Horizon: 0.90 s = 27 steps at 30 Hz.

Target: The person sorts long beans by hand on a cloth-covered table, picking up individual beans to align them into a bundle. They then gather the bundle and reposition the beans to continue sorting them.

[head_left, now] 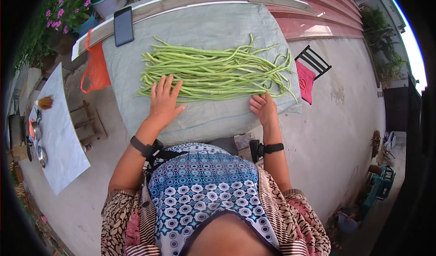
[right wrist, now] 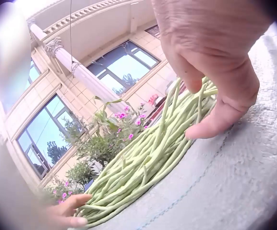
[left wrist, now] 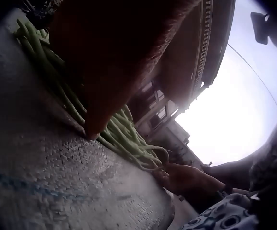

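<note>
A wide bundle of long green beans [head_left: 204, 67] lies crosswise on a pale woven sheet [head_left: 195, 119]. My left hand [head_left: 165, 101] rests on the near left part of the bundle, fingers straight and spread, thumb pointing right. In the left wrist view this hand is dark and covers part of the long beans. Beside the near right ends of the bundle is my right hand [head_left: 265, 109], its fingers loosely bent. The right wrist view shows a fingertip [right wrist: 196, 133] right at the bundle's near edge, apart from another fingertip that overlaps the beans.
A phone [head_left: 123, 26] lies at the sheet's far left corner, with an orange plastic bag [head_left: 96, 67] hanging below it. To the left stands a pale table [head_left: 61, 129] with metal bowls. A black-framed chair with a pink cloth [head_left: 305, 81] is on the right.
</note>
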Available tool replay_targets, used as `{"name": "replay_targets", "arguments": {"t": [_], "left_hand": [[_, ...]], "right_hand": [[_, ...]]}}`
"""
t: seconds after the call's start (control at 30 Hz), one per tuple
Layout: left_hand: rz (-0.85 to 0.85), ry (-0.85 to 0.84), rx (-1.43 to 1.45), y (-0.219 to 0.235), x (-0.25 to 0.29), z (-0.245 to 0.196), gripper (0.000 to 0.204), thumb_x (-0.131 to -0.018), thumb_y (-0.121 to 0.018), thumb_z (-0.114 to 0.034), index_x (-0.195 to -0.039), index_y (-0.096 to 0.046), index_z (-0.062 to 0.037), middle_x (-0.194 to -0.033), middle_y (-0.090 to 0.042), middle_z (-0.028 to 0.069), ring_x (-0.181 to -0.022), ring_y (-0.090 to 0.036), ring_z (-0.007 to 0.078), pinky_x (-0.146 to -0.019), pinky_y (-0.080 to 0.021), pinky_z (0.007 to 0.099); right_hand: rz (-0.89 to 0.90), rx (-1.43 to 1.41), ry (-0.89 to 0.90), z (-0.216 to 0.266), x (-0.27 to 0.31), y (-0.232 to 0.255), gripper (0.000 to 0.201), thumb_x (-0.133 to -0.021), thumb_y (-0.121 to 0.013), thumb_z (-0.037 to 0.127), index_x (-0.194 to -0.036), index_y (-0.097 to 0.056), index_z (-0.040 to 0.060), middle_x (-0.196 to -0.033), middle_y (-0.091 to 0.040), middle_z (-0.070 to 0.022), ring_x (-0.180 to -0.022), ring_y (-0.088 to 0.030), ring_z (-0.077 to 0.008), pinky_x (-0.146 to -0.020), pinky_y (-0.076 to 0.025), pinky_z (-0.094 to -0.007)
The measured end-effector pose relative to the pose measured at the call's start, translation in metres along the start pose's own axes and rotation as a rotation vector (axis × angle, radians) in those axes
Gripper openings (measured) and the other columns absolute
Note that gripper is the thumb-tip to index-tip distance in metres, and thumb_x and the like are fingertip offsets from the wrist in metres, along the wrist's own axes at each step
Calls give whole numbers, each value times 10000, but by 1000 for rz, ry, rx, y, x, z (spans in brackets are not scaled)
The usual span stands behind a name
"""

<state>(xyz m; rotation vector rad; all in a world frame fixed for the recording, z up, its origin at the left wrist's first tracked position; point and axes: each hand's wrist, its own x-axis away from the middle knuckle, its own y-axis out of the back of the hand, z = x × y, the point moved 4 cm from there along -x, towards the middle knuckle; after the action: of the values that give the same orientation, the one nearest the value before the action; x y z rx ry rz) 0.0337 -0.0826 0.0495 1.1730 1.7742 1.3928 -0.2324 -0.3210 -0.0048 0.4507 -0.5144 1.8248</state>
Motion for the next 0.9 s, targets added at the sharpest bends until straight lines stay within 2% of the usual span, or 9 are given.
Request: {"name": "replay_targets", "arguments": {"t": [0.13,0.23,0.33,0.43,0.53,0.63,0.73,0.83,0.9], "left_hand": [[60,-23,-43,-10,-2,7,865,-812,-708,-381,-1500,-210,-219,-1552,-148,112,-1446,-66,301,-1175,-92,473],[52,-22,-79,-12,0,7,847,-826,-685,-406,-1500,-208,-218,-1552,-149,104,-1446,-69,297,-1174,-99,473],[1,-35,-90,-16,1,8,794,-855,-643,-427,-1497,-227,-216,-1549,-167,102,-1445,-83,295,-1171,-106,473],[-57,-46,-93,-19,0,10,747,-876,-608,-433,-1491,-254,-199,-1547,-186,99,-1443,-101,296,-1166,-114,470],[-93,-21,-89,-21,1,6,759,-864,-631,-390,-1487,-263,-161,-1545,-183,127,-1443,-97,312,-1164,-115,470],[-57,7,30,-9,1,0,747,-846,-653,-325,-1469,-298,-117,-1533,-198,169,-1442,-97,338,-1159,-123,483],[-43,16,176,-1,-1,1,714,-828,-670,-269,-1439,-351,-85,-1513,-233,204,-1435,-109,364,-1151,-140,490],[-179,37,326,3,-3,6,641,-827,-670,-239,-1384,-414,-52,-1417,-393,213,-1376,-271,381,-1117,-240,482],[-228,134,661,9,-6,16,553,-853,-647,-232,-1328,-451,-27,-1328,-485,193,-1281,-404,364,-1055,-336,454]], "right_hand": [[116,50,2,26,-43,-3,522,-974,-437,435,-1177,-514,-40,-1015,-640,-179,-859,-662,-230,-655,-564,-328],[220,106,152,50,-62,-22,554,-945,-459,522,-1104,-572,3,-893,-661,-132,-749,-665,-218,-625,-564,-323],[50,570,81,58,-66,-16,625,-914,-460,587,-1080,-581,-3,-792,-664,-125,-626,-657,-209,-535,-552,-317],[4,1178,20,71,-50,-11,629,-900,-475,583,-802,-644,-15,-666,-652,-103,-527,-639,-194,-444,-503,-305],[181,1442,2,85,-2,-30,543,-907,-525,488,-731,-636,-14,-638,-646,-94,-533,-640,-195,-476,-496,-325],[171,1397,547,91,39,-85,413,-900,-541,453,-784,-655,73,-635,-645,-59,-566,-632,-251,-586,-500,-381],[121,1439,911,87,79,-148,247,-852,-640,352,-866,-657,106,-750,-649,-79,-694,-635,-281,-597,-483,-416],[188,1285,1172,65,80,-190,196,-791,-704,237,-933,-639,119,-880,-636,-83,-821,-615,-285,-673,-475,-414],[200,1368,1220,48,65,-204,218,-766,-709,204,-953,-634,120,-909,-621,-79,-883,-587,-286,-720,-463,-418]]}}
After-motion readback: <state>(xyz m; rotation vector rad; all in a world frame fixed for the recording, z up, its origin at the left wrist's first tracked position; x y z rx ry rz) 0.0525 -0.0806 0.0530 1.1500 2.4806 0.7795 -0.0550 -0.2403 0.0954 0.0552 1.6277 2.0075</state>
